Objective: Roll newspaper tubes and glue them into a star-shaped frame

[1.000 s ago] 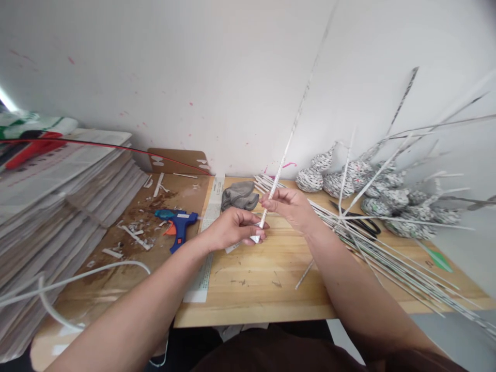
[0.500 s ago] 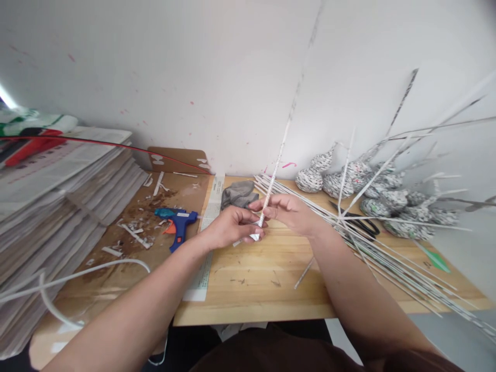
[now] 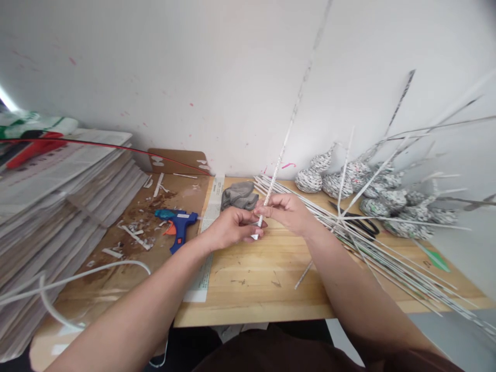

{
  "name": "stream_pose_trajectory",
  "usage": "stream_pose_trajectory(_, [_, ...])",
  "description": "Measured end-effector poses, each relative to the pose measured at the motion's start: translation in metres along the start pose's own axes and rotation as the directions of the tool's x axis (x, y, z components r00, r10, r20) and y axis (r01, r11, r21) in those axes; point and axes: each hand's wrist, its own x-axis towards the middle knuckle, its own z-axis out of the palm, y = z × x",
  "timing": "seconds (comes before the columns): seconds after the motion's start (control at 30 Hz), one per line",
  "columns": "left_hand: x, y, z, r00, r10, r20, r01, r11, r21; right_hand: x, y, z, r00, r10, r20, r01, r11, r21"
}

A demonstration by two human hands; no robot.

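A long thin paper tube (image 3: 284, 142) slants up and to the right in front of the wall, its lower end between my hands. My left hand (image 3: 234, 227) pinches that end between thumb and fingers. Just above it, my right hand (image 3: 284, 211) has its thumb and fingers closed round the tube. Behind my left hand lies a crumpled grey cloth (image 3: 238, 195). A bundle of paper sticks (image 3: 403, 271) runs under and past my right forearm, with a star of crossed sticks (image 3: 340, 217) on top.
A blue glue gun (image 3: 180, 227) lies among paper scraps on cardboard at the left, beside a tall newspaper stack (image 3: 73, 201). Black-handled scissors (image 3: 362, 225) and several woven paper gourd shapes (image 3: 309, 180) are at the right, near the wall.
The tube's upper part has tilted slightly to the right. My right fingers have closed further round it, and my hands have hardly moved otherwise.
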Motion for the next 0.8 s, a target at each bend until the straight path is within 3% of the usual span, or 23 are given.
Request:
stream_pose_trajectory(0.13, [0.0, 0.0, 0.0, 1.0, 0.001, 0.006, -0.001, 1.0, -0.005, -0.001, -0.001, -0.001, 0.999, -0.011, -0.039, 0.012, 1.0, 0.022])
stream_pose_trajectory(0.27, [-0.002, 0.002, -0.001, 0.995, -0.05, 0.088, 0.057, 0.994, -0.089, -0.002, -0.003, -0.008, 0.989, 0.035, 0.147, -0.048, 0.995, 0.091])
stream_pose_trajectory(0.37, [-0.003, 0.002, 0.0, 0.987, -0.085, 0.133, 0.101, 0.987, -0.122, -0.003, -0.003, -0.011, 0.981, 0.046, 0.186, -0.069, 0.99, 0.12])
stream_pose_trajectory(0.47, [-0.003, 0.001, 0.0, 0.986, -0.105, 0.133, 0.121, 0.985, -0.121, -0.002, 0.001, -0.008, 0.992, 0.033, 0.124, -0.047, 0.992, 0.116])
stream_pose_trajectory(0.67, [-0.003, 0.0, -0.001, 0.992, -0.073, 0.099, 0.082, 0.993, -0.087, 0.0, 0.005, -0.002, 0.984, -0.063, -0.164, 0.06, 0.998, -0.025])
stream_pose_trajectory(0.8, [-0.003, 0.001, 0.0, 0.993, -0.088, 0.084, 0.097, 0.99, -0.099, -0.001, -0.002, -0.005, 0.999, -0.008, 0.054, 0.004, 0.996, 0.087])
